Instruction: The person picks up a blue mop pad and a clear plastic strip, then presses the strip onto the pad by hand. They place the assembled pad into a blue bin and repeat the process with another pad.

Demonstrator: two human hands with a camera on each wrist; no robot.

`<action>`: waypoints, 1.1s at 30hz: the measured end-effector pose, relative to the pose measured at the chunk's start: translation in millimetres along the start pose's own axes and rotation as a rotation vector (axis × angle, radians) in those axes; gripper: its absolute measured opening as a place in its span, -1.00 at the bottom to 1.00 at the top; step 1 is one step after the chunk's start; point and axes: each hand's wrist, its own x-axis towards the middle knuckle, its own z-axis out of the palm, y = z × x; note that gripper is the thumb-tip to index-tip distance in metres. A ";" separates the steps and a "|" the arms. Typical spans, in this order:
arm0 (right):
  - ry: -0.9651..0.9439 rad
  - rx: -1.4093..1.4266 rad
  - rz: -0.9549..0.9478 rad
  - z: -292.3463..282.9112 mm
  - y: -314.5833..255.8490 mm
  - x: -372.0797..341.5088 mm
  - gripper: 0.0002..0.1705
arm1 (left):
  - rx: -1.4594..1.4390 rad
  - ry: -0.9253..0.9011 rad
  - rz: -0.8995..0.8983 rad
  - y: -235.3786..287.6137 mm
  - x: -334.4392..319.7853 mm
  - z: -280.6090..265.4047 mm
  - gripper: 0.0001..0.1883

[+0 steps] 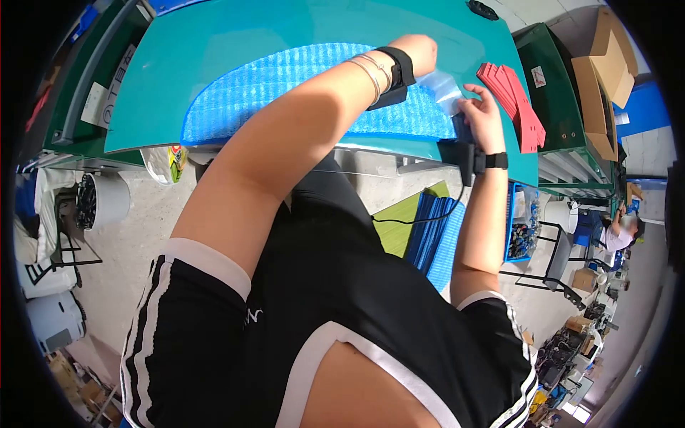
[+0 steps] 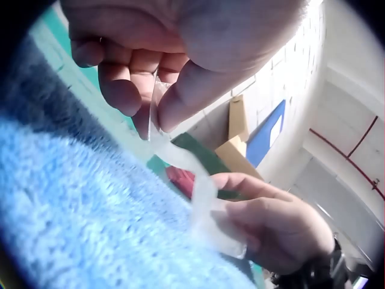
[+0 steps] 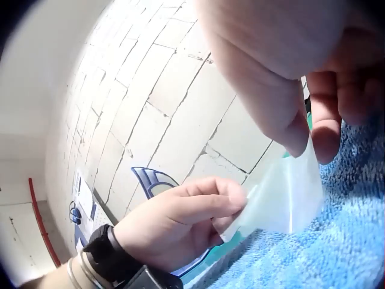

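Note:
My left hand (image 1: 417, 53) pinches one end of a small clear plastic sheet (image 1: 444, 91) between thumb and fingers. The other end is pinched by my right hand (image 1: 484, 118), so the sheet spans the gap between both hands. In the right wrist view the plastic (image 3: 286, 195) is stretched flat and see-through; in the left wrist view it shows as a curved, milky strip (image 2: 204, 198). Below the hands lies a half-round blue fuzzy cloth (image 1: 264, 89) with paler stripes, its straight edge along the near side of the teal table (image 1: 207, 36).
A fan of red flat strips (image 1: 517, 100) lies right of my right hand. Beyond the table's right edge stand a green cabinet (image 1: 549, 85) and an open cardboard box (image 1: 596, 93). Folded blue and green cloths (image 1: 421, 228) are below the table edge. A thin black cable (image 1: 428, 216) hangs near my right wrist.

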 end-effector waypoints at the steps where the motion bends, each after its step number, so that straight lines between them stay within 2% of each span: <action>1: 0.050 -0.070 -0.008 4.6 -2.9 -2.1 -0.58 | -0.014 -0.024 -0.015 -5.0 1.5 6.4 -0.87; 4: 0.186 -0.410 -0.063 17.9 -12.8 -8.6 -0.50 | -0.144 -0.057 -0.063 -13.4 -1.6 2.4 -0.90; 6: 0.171 -0.593 -0.029 19.3 -26.1 -9.9 -0.51 | -0.196 -0.057 -0.075 -18.1 -2.3 2.1 -0.88; 7: 0.225 -0.723 -0.137 19.4 -25.3 -7.5 -0.52 | -0.197 -0.056 -0.076 -17.0 -2.6 1.1 -0.88; 10: 0.260 -0.703 -0.321 21.4 -31.3 9.3 -0.70 | -0.161 -0.104 -0.088 -15.0 -3.3 -1.4 -0.85; 14: -0.018 -0.595 -0.369 48.8 -59.6 18.8 -0.83 | -0.164 -0.098 -0.060 -18.7 -1.5 3.0 -0.81; 16: -0.056 -0.700 -0.336 58.6 -48.8 30.6 -0.84 | -0.151 -0.071 -0.036 -19.7 -1.3 5.2 -0.81; 18: -0.091 -0.614 -0.245 53.8 -44.6 31.5 -0.81 | -0.132 -0.066 -0.059 -19.1 -1.6 5.0 -0.80; 20: -0.128 -0.652 -0.127 43.9 -47.4 22.4 -0.80 | -0.146 -0.089 -0.058 -22.9 -2.0 5.0 -0.80; 22: -0.061 -0.662 -0.079 23.8 -37.9 -2.2 -0.76 | -0.184 -0.102 -0.047 -22.0 1.0 5.7 -0.82; 24: -0.027 -0.670 -0.030 9.8 -34.9 -22.2 -0.80 | -0.207 -0.132 -0.068 -18.5 -1.1 1.0 -0.85; 27: 0.012 -0.257 -0.073 -9.0 0.8 -36.3 -0.94 | -0.225 -0.147 -0.102 -14.6 -4.2 -3.9 -0.86; 28: -0.010 -0.104 -0.036 -11.4 5.9 -37.9 -0.92 | -0.224 -0.150 -0.099 -15.0 -5.0 -3.3 -0.86; 30: 0.073 0.133 -0.133 -13.9 15.3 -41.6 -0.88 | -0.305 -0.146 -0.061 -14.6 -3.2 -2.4 -0.87; 33: 0.076 0.218 -0.117 -20.3 19.4 -41.6 -0.83 | -0.305 -0.103 0.020 0.9 -8.2 -0.5 -0.85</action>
